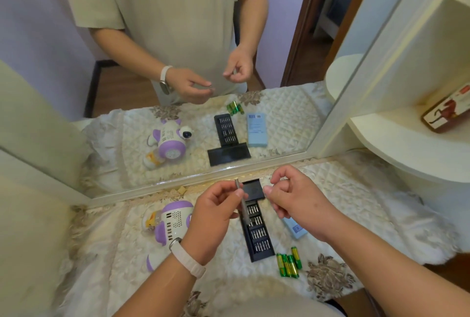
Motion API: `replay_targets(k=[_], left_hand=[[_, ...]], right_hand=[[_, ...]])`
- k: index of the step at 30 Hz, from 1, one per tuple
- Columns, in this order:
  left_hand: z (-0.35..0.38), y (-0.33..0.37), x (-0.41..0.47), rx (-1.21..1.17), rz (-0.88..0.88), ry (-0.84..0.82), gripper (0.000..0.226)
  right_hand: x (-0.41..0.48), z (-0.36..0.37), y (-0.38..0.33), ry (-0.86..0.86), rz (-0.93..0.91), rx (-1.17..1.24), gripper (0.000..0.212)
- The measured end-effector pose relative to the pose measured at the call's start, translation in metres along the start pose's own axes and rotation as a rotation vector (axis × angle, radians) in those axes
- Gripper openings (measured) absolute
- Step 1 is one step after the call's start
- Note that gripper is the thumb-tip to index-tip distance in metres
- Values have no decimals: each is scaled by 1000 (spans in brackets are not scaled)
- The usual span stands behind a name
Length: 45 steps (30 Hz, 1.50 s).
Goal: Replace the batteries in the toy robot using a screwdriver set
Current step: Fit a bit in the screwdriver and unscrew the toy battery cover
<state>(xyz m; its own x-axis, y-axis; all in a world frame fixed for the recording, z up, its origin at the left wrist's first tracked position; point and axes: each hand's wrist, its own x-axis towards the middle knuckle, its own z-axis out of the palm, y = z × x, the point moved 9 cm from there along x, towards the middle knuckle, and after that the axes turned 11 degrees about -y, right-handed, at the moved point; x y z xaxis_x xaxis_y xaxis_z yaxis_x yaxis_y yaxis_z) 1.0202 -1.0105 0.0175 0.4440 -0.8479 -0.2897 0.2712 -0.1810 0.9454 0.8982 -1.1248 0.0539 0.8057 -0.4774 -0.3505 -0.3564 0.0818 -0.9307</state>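
Note:
The white and purple toy robot (175,220) lies on the quilted cloth at the left, partly behind my left wrist. My left hand (216,215) grips a grey screwdriver handle (240,196) that points up and away, over the open black bit case (258,235). The case holds rows of bits, and its lid (251,189) stands open at the far end. My right hand (292,197) hovers just right of the screwdriver with curled fingers, thumb near the index finger; I see nothing in it. Several green batteries (288,264) lie near the case's front end.
A light blue box (295,230) lies right of the case, half under my right hand. A large mirror (178,138) stands right behind the tabletop and reflects the scene. At the right, white shelves (407,143) carry a red box (445,113).

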Motion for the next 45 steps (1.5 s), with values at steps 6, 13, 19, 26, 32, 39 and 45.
replay_targets(k=[6, 13, 19, 26, 32, 39, 45], left_hand=[[1, 13, -3, 85, 71, -39, 15], [13, 24, -4, 164, 167, -101, 16], [18, 30, -6, 263, 191, -107, 15], [12, 30, -10, 333, 209, -82, 18], [9, 29, -13, 381, 208, -79, 27], [4, 22, -14, 423, 183, -87, 26], [-11, 10, -14, 378, 129, -55, 15]], right_hand=[[2, 3, -8, -29, -47, 73, 5], [-5, -4, -23, 11, -112, -55, 13], [-8, 0, -35, -14, -143, -361, 21], [-6, 6, -38, -54, -129, -411, 23], [-3, 12, -35, -112, -96, -630, 12], [9, 18, -29, -155, -78, -653, 13], [21, 30, -25, -209, -78, -560, 19]])
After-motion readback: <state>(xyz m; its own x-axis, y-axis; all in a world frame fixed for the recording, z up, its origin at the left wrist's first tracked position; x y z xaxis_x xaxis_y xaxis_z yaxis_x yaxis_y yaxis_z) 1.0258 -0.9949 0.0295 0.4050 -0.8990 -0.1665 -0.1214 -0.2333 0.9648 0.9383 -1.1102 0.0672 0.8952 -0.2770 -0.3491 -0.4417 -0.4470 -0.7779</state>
